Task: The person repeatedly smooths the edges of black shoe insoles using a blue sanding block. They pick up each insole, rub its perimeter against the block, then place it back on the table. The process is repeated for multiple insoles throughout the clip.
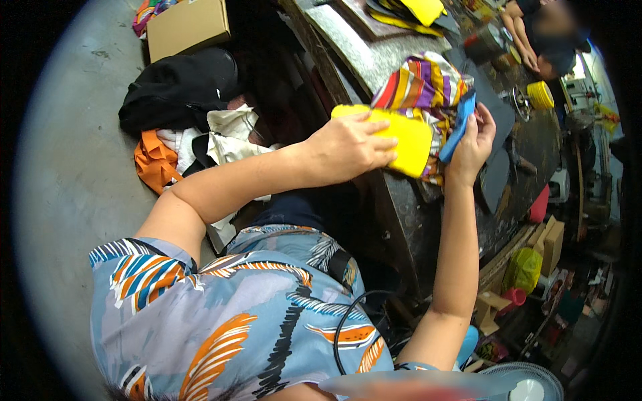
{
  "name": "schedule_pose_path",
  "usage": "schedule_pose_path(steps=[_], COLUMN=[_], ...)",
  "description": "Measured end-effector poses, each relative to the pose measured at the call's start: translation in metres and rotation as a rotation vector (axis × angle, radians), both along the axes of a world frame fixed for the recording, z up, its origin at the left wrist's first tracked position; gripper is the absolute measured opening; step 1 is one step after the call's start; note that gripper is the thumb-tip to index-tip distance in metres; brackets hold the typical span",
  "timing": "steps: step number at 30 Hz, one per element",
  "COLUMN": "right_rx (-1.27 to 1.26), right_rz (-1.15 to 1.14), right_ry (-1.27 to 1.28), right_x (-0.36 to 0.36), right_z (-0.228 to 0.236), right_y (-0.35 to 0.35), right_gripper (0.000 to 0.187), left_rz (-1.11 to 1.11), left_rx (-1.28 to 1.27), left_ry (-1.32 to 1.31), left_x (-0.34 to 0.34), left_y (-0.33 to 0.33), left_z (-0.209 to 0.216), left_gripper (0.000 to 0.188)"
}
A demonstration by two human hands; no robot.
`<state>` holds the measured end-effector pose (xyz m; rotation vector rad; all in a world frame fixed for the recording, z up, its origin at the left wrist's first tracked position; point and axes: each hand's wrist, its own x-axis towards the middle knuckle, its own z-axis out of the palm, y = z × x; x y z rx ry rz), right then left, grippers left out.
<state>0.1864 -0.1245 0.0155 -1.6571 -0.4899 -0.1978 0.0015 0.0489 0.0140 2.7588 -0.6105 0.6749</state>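
Observation:
My left hand (353,148) lies over a flat yellow pad (409,142) with rounded corners, its fingers spread across the top and gripping the near edge. The thumb's grip is hidden beneath. A blue strip (457,131) is pinched between the thumb and fingers of my right hand (476,139). Between and behind the two pieces lies a bunched cloth (422,83) with orange, purple, white and red stripes. It partly shows under the pad and beside the blue strip, at the worktable's edge.
The dark worktable (428,234) carries yellow and black sheets (411,17), tins (485,45) and a yellow spool (540,95). Another person (545,37) sits beyond. A cardboard box (188,30), black bag (179,90) and loose cloths (157,160) lie at left. A fan (525,384) stands lower right.

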Motion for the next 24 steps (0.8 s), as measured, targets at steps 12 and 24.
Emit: schedule_pose_path(steps=[12, 24], right_rx=[0.13, 0.266], right_rz=[0.019, -0.157], right_ry=[0.072, 0.063], right_x=[-0.006, 0.002], right_z=[0.007, 0.0], right_y=[0.005, -0.004], right_gripper=[0.026, 0.037], left_rz=[0.104, 0.348], left_rx=[-0.833, -0.098], left_ry=[0.008, 0.129], left_x=[0.072, 0.118], left_y=[0.056, -0.019], left_z=[0.058, -0.019], left_gripper=[0.029, 0.1])
